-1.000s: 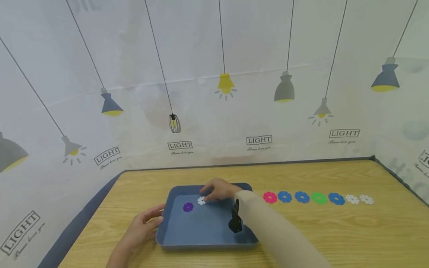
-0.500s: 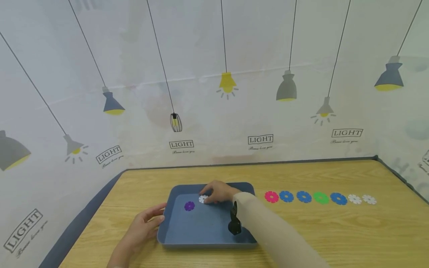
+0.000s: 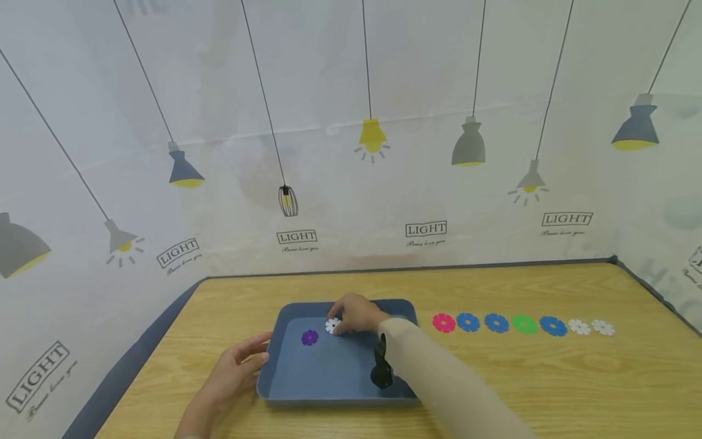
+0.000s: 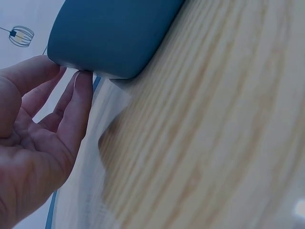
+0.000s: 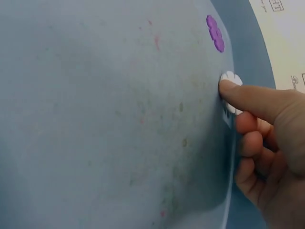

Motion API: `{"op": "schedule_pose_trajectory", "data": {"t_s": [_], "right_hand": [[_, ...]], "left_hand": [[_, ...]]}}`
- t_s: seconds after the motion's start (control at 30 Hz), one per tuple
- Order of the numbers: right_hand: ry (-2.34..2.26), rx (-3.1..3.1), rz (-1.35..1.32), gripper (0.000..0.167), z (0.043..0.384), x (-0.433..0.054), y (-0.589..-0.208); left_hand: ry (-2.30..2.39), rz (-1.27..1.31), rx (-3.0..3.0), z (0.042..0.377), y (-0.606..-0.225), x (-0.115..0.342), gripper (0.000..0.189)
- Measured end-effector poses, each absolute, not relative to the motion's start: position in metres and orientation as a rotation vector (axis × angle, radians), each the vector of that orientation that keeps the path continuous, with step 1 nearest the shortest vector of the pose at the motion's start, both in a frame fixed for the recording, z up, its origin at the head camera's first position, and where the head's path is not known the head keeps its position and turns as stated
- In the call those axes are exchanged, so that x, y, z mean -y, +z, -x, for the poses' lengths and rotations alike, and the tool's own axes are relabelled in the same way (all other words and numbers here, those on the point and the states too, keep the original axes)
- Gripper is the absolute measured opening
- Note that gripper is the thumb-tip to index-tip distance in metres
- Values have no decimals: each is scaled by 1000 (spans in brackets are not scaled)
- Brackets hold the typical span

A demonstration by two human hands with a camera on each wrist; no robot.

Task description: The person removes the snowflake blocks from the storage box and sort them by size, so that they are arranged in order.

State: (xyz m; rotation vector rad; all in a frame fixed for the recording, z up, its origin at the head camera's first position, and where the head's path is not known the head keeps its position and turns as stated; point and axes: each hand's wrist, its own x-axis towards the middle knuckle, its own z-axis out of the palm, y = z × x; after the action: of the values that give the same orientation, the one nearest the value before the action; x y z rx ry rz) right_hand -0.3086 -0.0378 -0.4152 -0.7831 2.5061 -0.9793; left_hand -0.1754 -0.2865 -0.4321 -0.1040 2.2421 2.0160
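My right hand [image 3: 356,313] reaches into the blue tray [image 3: 334,403] and pinches a white snowflake disc [image 3: 331,326] near the far wall. In the right wrist view, the thumb lies over the face of the white disc [image 5: 231,78], which stands tilted, and the other fingers are curled behind it. A purple snowflake disc [image 3: 309,338] lies on the tray floor to its left. My left hand [image 3: 236,369] is at the tray's left side. The left wrist view has its fingertips touching the outer tray wall [image 4: 105,38].
Right of the tray, a row of snowflake discs lies on the wooden table [image 3: 548,378]: a pink disc [image 3: 443,323], several blue ones, a green disc [image 3: 524,324] and two white ones. A wall printed with lamps [image 3: 371,135] rises behind the table.
The right thumb and fingers have closed on the white disc, and it has tipped up from lying flat. My left hand stays at the tray's side.
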Motion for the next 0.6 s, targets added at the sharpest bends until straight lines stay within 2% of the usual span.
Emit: {"op": "schedule_pose_trajectory", "data": {"t_s": [0.3, 0.6], "right_hand": [[-967, -2637, 763, 8, 302, 40, -409], [-981, -2585, 888, 11, 302, 11, -393]], "left_hand": [[2017, 115, -2245, 176, -433, 286, 50], [2043, 78, -2222, 175, -433, 286, 52]]}}
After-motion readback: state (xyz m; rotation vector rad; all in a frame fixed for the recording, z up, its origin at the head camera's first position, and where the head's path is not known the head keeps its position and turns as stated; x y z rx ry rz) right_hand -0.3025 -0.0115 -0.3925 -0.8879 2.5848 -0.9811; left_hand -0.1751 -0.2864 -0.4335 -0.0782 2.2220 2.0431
